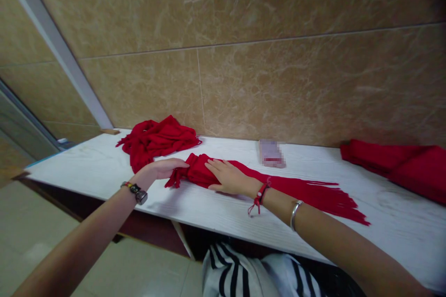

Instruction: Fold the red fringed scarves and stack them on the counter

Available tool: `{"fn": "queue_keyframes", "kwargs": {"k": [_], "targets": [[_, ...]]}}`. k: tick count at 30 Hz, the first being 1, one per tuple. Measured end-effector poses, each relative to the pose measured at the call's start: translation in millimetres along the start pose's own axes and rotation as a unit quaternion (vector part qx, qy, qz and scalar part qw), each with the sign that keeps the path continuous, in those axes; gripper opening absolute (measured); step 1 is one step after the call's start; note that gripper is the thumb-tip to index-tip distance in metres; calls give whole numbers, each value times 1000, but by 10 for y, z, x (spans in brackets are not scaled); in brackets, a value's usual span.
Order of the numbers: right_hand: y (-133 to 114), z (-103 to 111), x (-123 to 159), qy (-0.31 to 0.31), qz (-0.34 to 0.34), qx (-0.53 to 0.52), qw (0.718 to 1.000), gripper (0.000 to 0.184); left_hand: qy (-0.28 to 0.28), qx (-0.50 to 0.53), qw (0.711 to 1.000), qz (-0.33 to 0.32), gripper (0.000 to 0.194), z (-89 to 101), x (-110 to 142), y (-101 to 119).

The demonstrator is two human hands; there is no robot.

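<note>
A red fringed scarf (278, 184) lies lengthwise on the white table, gathered narrow, with its long fringe spread toward the right. My left hand (167, 167) grips the scarf's left end, where a bunch of fringe hangs down beside the fingers; part of the grip is hidden. Flat on the scarf, just right of that end, rests my right hand (230, 177), fingers stretched out and pressing the cloth.
A crumpled red scarf (156, 137) sits at the back left of the white table (226, 211). A blurred flat packet (271, 153) lies near the tiled wall (272, 88). Folded red cloth (400, 162) is at the right. A small wooden block (110, 132) stands at the far left.
</note>
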State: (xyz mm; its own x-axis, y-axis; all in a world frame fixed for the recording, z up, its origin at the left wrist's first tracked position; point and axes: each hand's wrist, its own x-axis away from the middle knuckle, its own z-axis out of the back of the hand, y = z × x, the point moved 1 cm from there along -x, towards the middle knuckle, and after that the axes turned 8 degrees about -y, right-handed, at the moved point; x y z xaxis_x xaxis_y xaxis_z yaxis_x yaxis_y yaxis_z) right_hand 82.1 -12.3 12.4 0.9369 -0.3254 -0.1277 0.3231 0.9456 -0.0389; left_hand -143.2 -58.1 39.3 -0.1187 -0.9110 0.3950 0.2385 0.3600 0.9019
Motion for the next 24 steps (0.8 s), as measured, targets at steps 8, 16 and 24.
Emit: {"fn": "queue_keyframes", "kwargs": {"k": [8,16,24], "targets": [[43,25,35,32,-12,-16,999,65,-64,162,983,-64,28,-44,65,162],[35,54,73,64,-15,-38,997,57,1,111,992,-62,29,-4,165,192],[-59,128,59,100,-15,-54,993,66,112,4,990,-84,25,207,571,674]]}}
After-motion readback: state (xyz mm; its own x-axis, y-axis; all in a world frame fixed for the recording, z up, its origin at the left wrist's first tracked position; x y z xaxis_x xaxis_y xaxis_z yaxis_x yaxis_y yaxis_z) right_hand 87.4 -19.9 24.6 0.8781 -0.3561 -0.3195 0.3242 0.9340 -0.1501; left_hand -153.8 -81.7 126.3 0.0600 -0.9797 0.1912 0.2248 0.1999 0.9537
